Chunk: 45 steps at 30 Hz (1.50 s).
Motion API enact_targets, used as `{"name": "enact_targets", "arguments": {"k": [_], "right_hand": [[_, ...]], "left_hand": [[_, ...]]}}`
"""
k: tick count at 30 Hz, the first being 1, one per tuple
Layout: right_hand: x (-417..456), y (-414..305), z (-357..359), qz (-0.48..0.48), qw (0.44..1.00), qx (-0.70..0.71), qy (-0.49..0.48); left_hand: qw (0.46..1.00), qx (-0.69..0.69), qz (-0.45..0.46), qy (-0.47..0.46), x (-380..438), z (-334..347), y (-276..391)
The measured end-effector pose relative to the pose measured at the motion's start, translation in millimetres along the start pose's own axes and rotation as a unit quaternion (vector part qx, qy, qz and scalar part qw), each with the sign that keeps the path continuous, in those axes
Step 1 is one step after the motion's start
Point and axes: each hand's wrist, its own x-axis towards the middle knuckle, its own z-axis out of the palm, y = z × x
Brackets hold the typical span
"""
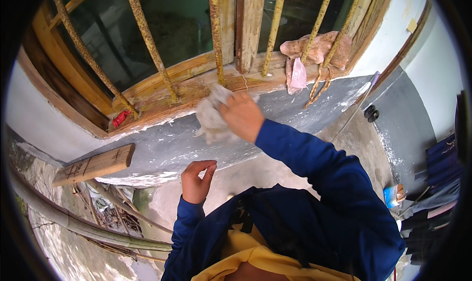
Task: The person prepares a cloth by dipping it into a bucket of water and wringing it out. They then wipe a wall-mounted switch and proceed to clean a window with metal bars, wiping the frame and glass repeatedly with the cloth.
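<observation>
My right hand (241, 113) grips a pale grey cloth (213, 119), slightly blurred, at the front edge of the wooden window sill (191, 101). Part of the cloth lies against the sill beneath a rusty window bar (216, 38), and the rest hangs over the grey wall below. Lower and to the left, my left hand (199, 180) is held in the air before the wall, thumb and index finger curved towards each other. Nothing shows in it. Wooden-framed window glass (177, 19) lies behind the bars.
A dirty pink cloth (317, 49) is tucked behind the right bars, with a cord (319, 85) dangling. A red wrapper (121, 118) lies at the sill's left corner. Left stand a wooden plank (94, 165) and a long bamboo pole (92, 225). Dark shoes (371, 113) are at right.
</observation>
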Motion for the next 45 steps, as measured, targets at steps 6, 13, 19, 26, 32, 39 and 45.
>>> {"name": "enact_targets", "arguments": {"k": [6, 13, 19, 26, 32, 39, 45], "right_hand": [[-95, 68, -29, 0.316, 0.925, 0.139, -0.161], [-38, 107, -61, 0.317, 0.938, 0.04, 0.137], [-14, 118, -1, 0.305, 0.942, -0.091, -0.109], [-84, 52, -13, 0.112, 0.985, 0.122, -0.044], [-31, 36, -38, 0.171, 0.975, 0.066, 0.123], [19, 59, 0, 0.258, 0.942, -0.173, -0.124], [-85, 96, -41, 0.441, 0.828, 0.043, -0.343]], "left_hand": [[0.997, -0.006, 0.061, -0.038, 35, 23, 6], [0.977, -0.041, 0.189, -0.088, 85, 62, 48], [0.966, -0.088, 0.144, -0.196, 63, 83, 45], [0.967, -0.102, 0.111, -0.206, 56, 86, 30], [0.972, -0.087, 0.084, -0.201, 46, 71, 19], [0.973, -0.088, 0.08, -0.197, 35, 64, 17], [0.989, -0.075, 0.048, -0.121, 24, 33, -5]]}}
